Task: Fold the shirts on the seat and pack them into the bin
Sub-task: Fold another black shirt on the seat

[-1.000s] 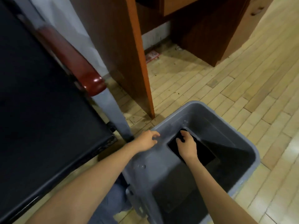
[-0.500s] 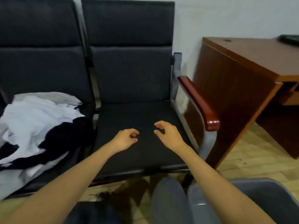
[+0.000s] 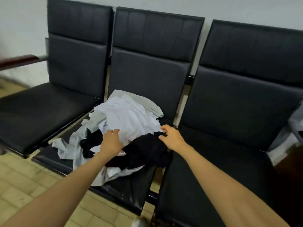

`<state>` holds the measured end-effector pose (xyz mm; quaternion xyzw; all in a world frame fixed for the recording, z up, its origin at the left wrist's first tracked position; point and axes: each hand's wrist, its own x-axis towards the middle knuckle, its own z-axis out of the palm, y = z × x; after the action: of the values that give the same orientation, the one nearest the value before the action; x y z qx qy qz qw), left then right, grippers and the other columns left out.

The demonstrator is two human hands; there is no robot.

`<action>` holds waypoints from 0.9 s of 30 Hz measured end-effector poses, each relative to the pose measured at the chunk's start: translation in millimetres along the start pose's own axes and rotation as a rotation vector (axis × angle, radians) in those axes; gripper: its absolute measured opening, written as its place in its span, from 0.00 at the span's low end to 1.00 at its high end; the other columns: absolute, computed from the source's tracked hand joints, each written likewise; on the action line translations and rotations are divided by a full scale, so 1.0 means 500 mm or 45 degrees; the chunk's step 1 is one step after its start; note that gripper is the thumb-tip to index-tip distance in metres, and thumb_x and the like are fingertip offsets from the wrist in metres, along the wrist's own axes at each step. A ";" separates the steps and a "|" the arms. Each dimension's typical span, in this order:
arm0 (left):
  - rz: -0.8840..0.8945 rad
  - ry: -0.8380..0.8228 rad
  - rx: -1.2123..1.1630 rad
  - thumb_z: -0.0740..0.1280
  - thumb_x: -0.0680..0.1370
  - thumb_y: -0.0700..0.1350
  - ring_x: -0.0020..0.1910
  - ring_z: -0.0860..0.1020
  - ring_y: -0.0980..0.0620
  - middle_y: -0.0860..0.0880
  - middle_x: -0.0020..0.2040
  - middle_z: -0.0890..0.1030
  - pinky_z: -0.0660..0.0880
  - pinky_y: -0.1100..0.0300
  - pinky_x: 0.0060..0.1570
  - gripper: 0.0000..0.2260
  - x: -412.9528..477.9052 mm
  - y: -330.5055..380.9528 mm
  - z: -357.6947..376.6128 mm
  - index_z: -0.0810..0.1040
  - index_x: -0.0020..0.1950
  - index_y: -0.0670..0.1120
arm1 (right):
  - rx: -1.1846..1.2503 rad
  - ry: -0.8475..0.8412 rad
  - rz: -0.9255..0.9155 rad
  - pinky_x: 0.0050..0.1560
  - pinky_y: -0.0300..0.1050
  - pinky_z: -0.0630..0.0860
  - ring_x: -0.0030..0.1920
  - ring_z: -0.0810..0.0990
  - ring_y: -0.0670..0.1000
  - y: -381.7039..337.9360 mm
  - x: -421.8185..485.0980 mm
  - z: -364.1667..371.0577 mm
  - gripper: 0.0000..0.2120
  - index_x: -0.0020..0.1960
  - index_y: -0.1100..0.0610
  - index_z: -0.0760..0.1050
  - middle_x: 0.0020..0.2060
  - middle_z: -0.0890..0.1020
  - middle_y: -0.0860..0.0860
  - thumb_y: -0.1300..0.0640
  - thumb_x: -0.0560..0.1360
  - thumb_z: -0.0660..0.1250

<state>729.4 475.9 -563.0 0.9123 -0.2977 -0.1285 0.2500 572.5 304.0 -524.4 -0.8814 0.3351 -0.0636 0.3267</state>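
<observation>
A heap of crumpled shirts lies on the middle seat point(image 3: 131, 190) of a black three-seat bench. White shirts point(image 3: 129, 115) make up most of the heap, and a black shirt point(image 3: 146, 149) lies across its front. My left hand point(image 3: 111, 141) reaches onto the heap with fingers spread, resting where white and black cloth meet. My right hand point(image 3: 172, 138) hovers at the right edge of the heap, over the black shirt, with its fingers loosely bent and nothing in them. The bin is out of view.
The left seat point(image 3: 41, 112) and the right seat point(image 3: 229, 161) of the bench are bare. A red-brown armrest point(image 3: 19, 59) sticks out at far left, a metal armrest frame point(image 3: 295, 122) at far right. Pale tiled floor point(image 3: 24, 177) lies in front.
A second ago both hands were in the grey bin, the right on a folded black shirt. The view has swung left to the bench, and both hands have reached the shirt heap.
</observation>
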 end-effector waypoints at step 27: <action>0.288 -0.110 -0.734 0.70 0.75 0.47 0.46 0.76 0.56 0.53 0.45 0.78 0.71 0.66 0.45 0.09 -0.077 0.097 0.062 0.75 0.51 0.47 | 0.138 -0.013 -0.139 0.43 0.37 0.74 0.45 0.77 0.43 0.072 -0.088 -0.067 0.09 0.50 0.53 0.73 0.44 0.78 0.46 0.51 0.74 0.70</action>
<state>664.1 453.8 -559.9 0.7587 -0.3588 -0.2175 0.4983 508.0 293.6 -516.0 -0.8797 0.2810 -0.0946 0.3718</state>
